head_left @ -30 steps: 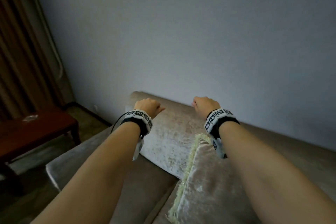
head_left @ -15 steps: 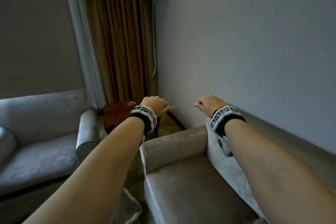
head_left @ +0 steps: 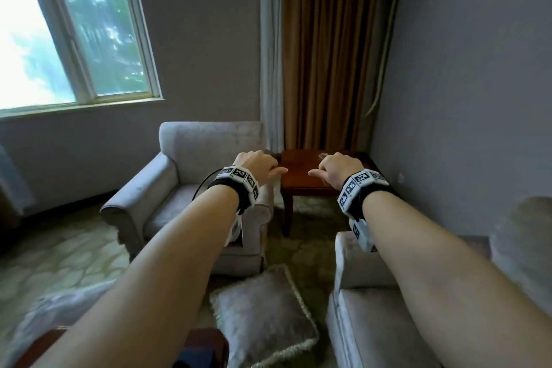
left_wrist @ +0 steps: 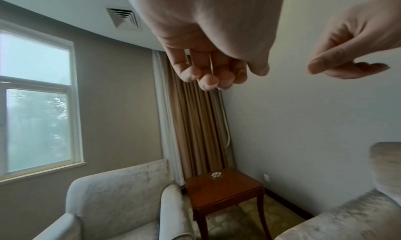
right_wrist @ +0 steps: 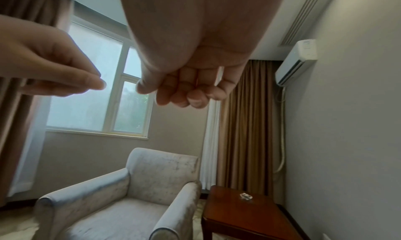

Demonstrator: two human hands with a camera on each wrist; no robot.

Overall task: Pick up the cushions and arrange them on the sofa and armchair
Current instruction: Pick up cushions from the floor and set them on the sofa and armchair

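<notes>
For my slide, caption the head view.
Both empty hands, left hand and right hand, reach toward the bare armchair; a fringed cushion lies on the floor.

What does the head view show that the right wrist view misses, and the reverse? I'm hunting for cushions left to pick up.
Only the head view shows a fringed cushion lying on the floor between the armchair and the sofa, nearer the camera than both. Only the right wrist view shows the wall air conditioner. Both show the armchair with no cushion on its seat, the wooden side table, the window, and the left hand and right hand loosely curled, holding nothing.
</notes>
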